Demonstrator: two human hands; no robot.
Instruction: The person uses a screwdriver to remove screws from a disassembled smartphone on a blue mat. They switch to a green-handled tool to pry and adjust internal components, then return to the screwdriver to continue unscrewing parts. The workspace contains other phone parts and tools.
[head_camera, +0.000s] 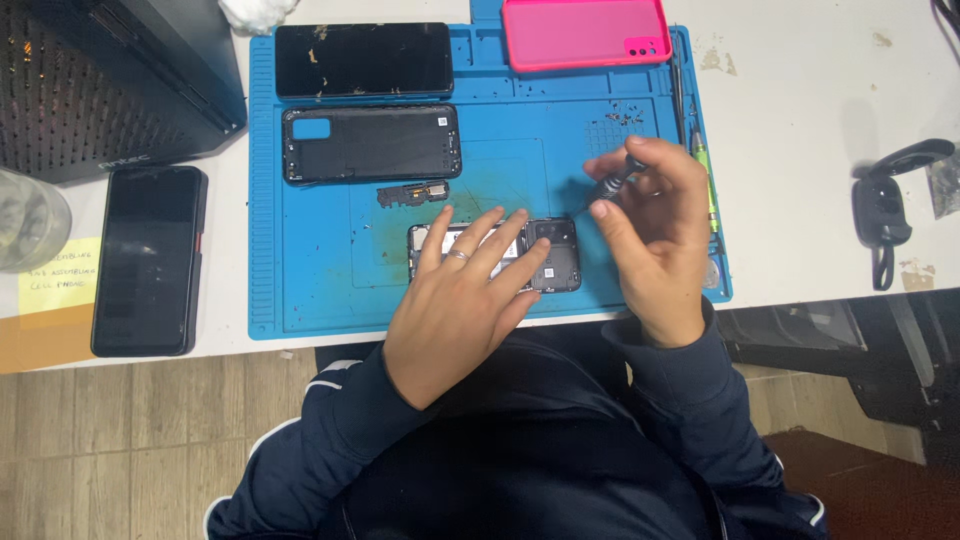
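Opened phone near blue mat edge

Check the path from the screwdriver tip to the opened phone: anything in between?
Nothing visible. The right hand holds the screwdriver just above the opened phone; the left hand lies across the phone's left part, beside that path.

opened phone half hidden under left hand, screwdriver tip too small to resolve, pink case cropped at top edge
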